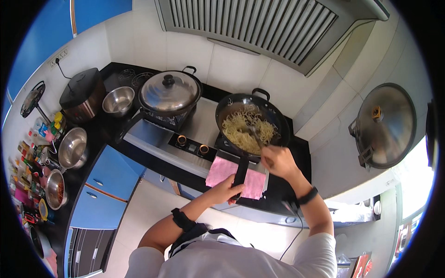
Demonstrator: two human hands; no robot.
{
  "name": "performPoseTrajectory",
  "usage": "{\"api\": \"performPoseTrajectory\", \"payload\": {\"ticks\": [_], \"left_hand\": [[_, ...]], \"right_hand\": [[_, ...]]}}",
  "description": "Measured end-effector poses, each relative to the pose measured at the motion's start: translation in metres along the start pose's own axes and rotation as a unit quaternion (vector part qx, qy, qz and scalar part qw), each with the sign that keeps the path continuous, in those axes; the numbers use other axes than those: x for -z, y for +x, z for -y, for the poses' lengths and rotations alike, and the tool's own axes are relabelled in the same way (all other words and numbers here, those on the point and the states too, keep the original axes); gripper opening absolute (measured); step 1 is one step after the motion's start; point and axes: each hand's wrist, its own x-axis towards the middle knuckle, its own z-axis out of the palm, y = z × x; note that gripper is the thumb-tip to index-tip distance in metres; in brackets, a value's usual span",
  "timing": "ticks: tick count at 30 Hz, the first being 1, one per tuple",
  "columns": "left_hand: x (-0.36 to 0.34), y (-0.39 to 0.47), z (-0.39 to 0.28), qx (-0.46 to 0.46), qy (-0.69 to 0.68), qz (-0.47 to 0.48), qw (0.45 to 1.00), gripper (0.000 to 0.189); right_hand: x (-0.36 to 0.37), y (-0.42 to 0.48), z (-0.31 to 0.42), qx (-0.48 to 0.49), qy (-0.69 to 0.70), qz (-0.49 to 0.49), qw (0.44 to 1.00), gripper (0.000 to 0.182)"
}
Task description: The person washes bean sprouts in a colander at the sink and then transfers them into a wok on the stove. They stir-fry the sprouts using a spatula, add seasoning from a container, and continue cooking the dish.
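My left hand (227, 190) grips the black handle (241, 173) of a dark wok (281, 120) on the right side of the gas stove. In the wok lies a heap of pale noodles (240, 133). My right hand (280, 160) is closed around the handle of a spatula (255, 133), whose head sits among the noodles, partly hidden by them. A pink cloth (222, 172) is spread on the stove's front edge, beneath the wok handle.
A second pan under a domed metal lid (167, 91) stands on the left burner, handle towards me. Steel bowls (118, 99), a rice cooker (81, 93) and several bottles line the left counter. A range hood (250, 27) overhangs the stove; another lid (387, 128) hangs on the right wall.
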Motion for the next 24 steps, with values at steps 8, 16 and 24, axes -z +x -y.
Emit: {"api": "performPoseTrajectory", "payload": {"ticks": [8, 16, 24], "left_hand": [[0.001, -0.005, -0.009, -0.014, -0.01, 0.002, 1.0, 0.024], [-0.003, 0.002, -0.002, -0.005, 0.002, 0.014, 1.0, 0.023], [-0.005, 0.0, -0.009, 0.013, 0.006, 0.002, 1.0, 0.02]], "right_hand": [[0.038, 0.002, 0.017, -0.059, 0.03, -0.079, 0.995, 0.012], [-0.014, -0.003, -0.016, -0.006, -0.056, 0.003, 0.998, 0.013], [-0.016, -0.006, -0.025, -0.012, -0.017, -0.004, 1.0, 0.013]]}}
